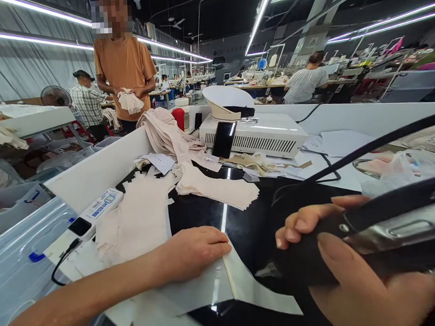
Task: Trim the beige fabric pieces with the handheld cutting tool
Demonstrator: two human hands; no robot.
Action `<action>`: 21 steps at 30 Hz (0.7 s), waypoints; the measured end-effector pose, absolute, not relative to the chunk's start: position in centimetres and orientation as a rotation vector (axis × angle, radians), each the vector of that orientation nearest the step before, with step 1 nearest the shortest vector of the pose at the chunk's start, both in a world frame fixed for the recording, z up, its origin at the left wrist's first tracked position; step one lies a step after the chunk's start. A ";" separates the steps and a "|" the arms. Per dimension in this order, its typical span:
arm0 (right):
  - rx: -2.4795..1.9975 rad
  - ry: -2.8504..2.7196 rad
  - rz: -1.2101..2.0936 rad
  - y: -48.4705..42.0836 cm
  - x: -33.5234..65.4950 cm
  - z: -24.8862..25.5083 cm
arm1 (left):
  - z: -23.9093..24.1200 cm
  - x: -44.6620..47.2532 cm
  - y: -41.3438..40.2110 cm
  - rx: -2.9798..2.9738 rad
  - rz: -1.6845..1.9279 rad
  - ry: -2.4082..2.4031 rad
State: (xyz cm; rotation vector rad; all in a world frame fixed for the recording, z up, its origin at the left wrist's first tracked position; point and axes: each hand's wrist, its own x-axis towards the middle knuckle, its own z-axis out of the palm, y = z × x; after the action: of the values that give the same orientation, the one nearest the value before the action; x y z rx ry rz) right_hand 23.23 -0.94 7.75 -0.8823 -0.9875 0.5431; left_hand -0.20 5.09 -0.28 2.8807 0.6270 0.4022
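My left hand [203, 250] is closed, its fingertips pinching the edge of a thin white piece with a curved side [253, 288], which lies on a glossy black work surface [208, 209]. Paler sheet material extends under my left wrist. On the right, my right hand [352, 267] is wrapped round a dark corded hand tool [301, 260] with a silvery metal part; its exact kind is hard to make out. The tool's dark body is over the black surface, right of the white piece. Stacks of cream cut fabric [142, 212] lie beyond my left forearm.
Another cream fabric stack [216, 187] lies ahead, near a phone [224, 139] leaning on a white vented box [263, 137]. A black cable [375, 146] arcs across the right. White panels border the table. A co-worker in an orange shirt [125, 71] stands beyond, holding fabric.
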 end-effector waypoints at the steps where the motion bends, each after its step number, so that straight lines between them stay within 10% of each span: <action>1: -0.849 -0.985 0.590 -0.2 23.0 8.1 | -0.4 -0.2 5.1 2.882 0.421 0.623; 21: -0.758 -0.989 0.623 4.7 21.0 7.4 | -1.6 -0.1 4.8 2.899 0.665 0.538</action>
State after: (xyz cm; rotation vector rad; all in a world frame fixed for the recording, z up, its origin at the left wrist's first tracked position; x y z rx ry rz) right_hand 21.03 4.75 7.35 -0.7584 -0.9885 0.6225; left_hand -0.10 4.76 -1.61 2.8992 0.5384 0.6652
